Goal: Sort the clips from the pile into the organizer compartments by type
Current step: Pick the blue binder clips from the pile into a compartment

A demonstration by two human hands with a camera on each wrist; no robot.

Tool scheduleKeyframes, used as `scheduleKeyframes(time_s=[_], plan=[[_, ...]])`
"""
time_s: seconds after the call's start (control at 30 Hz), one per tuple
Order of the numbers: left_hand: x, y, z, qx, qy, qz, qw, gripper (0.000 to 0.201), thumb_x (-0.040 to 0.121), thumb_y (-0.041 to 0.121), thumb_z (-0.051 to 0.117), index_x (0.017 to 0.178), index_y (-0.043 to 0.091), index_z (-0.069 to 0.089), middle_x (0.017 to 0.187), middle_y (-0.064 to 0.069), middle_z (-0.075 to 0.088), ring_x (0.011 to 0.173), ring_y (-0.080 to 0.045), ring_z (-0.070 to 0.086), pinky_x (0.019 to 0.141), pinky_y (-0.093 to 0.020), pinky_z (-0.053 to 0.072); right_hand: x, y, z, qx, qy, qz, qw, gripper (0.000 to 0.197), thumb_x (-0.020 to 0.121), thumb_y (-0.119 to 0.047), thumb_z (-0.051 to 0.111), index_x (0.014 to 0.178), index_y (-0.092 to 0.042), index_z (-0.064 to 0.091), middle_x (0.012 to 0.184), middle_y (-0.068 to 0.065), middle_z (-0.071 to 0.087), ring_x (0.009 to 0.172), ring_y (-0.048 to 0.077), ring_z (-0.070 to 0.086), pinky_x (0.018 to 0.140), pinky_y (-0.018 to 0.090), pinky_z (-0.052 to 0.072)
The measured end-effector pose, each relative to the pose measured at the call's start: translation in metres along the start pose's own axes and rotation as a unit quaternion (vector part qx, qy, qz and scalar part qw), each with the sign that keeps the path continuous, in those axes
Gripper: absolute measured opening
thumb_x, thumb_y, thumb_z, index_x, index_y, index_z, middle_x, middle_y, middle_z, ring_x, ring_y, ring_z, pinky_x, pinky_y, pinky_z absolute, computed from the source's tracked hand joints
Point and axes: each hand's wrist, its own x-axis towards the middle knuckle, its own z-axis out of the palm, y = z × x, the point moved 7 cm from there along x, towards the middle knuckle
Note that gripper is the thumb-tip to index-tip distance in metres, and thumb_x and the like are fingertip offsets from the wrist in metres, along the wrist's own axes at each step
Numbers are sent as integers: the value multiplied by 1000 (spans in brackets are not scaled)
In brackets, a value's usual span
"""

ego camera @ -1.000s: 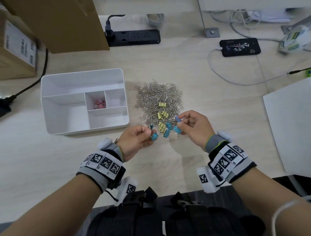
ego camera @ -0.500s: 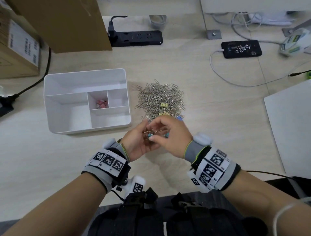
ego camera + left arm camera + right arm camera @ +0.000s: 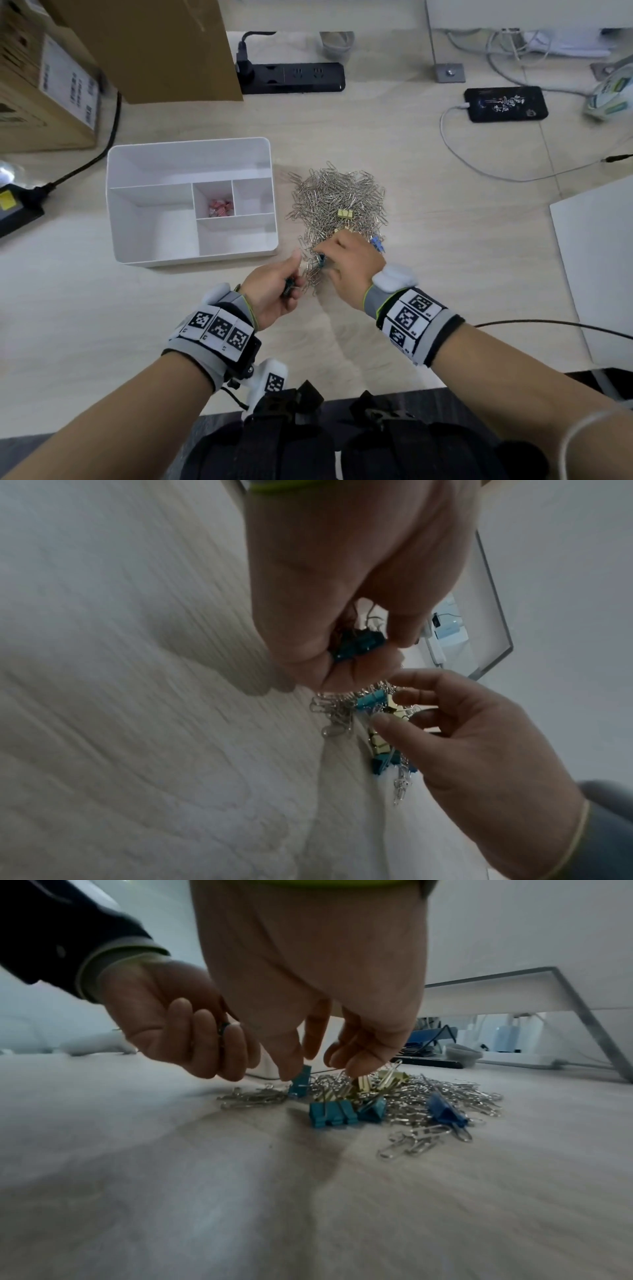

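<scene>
A pile of silver paper clips lies right of the white organizer, with yellow binder clips and blue binder clips mixed in at its near edge. Pink clips sit in the organizer's small middle compartment. My left hand hovers at the pile's near left corner, fingers curled round blue binder clips. My right hand reaches down into the pile's near edge, and its thumb and forefinger pinch an upright blue binder clip.
A darker blue clip lies at the pile's right edge. Behind are cardboard boxes, a black power strip and a charging phone with cables. A white board lies to the right.
The right hand came across to the left hand with a blue clip, then went back down to the pile's near edge. The left hand drew back slightly, still holding blue clips.
</scene>
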Motion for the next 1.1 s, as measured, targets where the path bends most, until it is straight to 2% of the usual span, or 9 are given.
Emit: scheduleKeyframes(time_s=[0.2, 0.33, 0.43, 0.57, 0.73, 0.83, 0.93, 1.03, 1.1], plan=[[4, 2, -2, 30, 22, 50, 998, 10, 102, 13, 51, 94, 12, 58, 70, -3, 62, 50, -11, 52, 42, -19, 45, 10, 1, 5, -32, -1, -24, 999, 28, 65, -7, 80, 90, -15, 71, 84, 8, 61, 76, 32, 56, 64, 39, 50], [3, 3, 3, 39, 21, 71, 996, 10, 100, 14, 55, 91, 11, 59, 70, -4, 57, 50, -11, 50, 42, -19, 45, 7, 6, -3, -1, 17, -9, 1000, 10, 76, -15, 72, 86, -15, 69, 83, 6, 64, 79, 33, 57, 70, 41, 50], [3, 5, 5, 42, 20, 84, 995, 11, 98, 17, 58, 90, 10, 59, 68, -5, 53, 47, -9, 50, 42, -19, 45, 2, 15, -12, 101, 20, 53, 993, 6, 84, -21, 67, 88, -17, 68, 80, -4, 61, 79, 22, 55, 73, 34, 46], [1, 10, 14, 17, 4, 88, 996, 25, 99, 31, 54, 97, 8, 65, 72, -6, 56, 55, -13, 53, 50, -22, 49, -4, 20, -22, 251, 35, 138, 957, 4, 82, -19, 71, 84, -18, 67, 71, -12, 63, 65, 10, 57, 68, 26, 49], [1, 11, 33, 5, -77, 66, 995, 66, 79, 65, 51, 111, 11, 68, 98, -10, 67, 84, -19, 59, 69, -28, 53, -3, -2, -26, 289, -1, 90, 953, 8, 79, -23, 74, 85, -18, 70, 69, -12, 63, 60, 1, 52, 63, 14, 43], [0, 13, 36, 11, -82, 66, 994, 45, 86, 54, 55, 95, 11, 65, 79, -6, 60, 64, -11, 54, 55, -20, 48, -4, -3, -36, 258, 23, 78, 963, 4, 83, -23, 70, 83, -19, 71, 72, -10, 65, 62, 5, 55, 64, 16, 43], [3, 13, 28, 29, -35, 63, 997, 34, 97, 36, 56, 73, 13, 51, 62, -3, 50, 47, -9, 44, 41, -17, 40, -8, 25, -50, 238, 91, 144, 956, 6, 86, -20, 66, 87, -22, 72, 81, -8, 70, 70, 9, 62, 68, 22, 49], [6, 12, 17, 46, 1, 74, 996, 18, 100, 20, 56, 84, 13, 57, 70, -4, 59, 46, -9, 45, 39, -18, 39, -14, 52, -51, 162, 81, 201, 963, 9, 88, -20, 62, 92, -24, 69, 90, -8, 67, 73, 12, 58, 67, 22, 44], [7, 12, 15, 56, 11, 87, 995, 9, 99, 10, 55, 95, 13, 62, 71, -5, 59, 46, -11, 47, 41, -19, 40, -17, 55, -43, 93, 39, 176, 979, 13, 89, -19, 59, 99, -23, 67, 99, -3, 63, 81, 16, 58, 70, 25, 45]])
